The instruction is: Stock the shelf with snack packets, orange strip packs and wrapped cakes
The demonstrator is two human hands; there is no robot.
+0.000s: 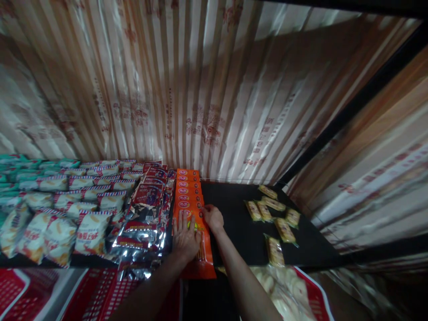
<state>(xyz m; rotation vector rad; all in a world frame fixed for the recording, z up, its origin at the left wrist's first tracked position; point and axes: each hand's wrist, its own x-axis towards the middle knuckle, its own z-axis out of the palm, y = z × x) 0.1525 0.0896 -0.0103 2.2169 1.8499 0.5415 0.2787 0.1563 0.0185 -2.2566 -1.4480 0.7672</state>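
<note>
A row of orange snack packets [189, 191] lies overlapped on the black shelf [234, 223]. My left hand [185, 238] rests flat on the nearest orange packet with fingers stretched out. My right hand [212, 217] has its fingers curled at the right edge of the orange row, pressed against a packet. Beside the orange row on the left lie silver and red foil packets [144, 218]. Several small yellow snack packets [274, 214] lie loose on the shelf to the right of my hands.
White snack bags with red and blue trim [76, 205] and green packets [20, 171] fill the shelf's left part. Red baskets [100, 294] stand below; a red basket on the right [310, 290] holds pale packets. Striped plastic sheeting [200, 89] hangs behind.
</note>
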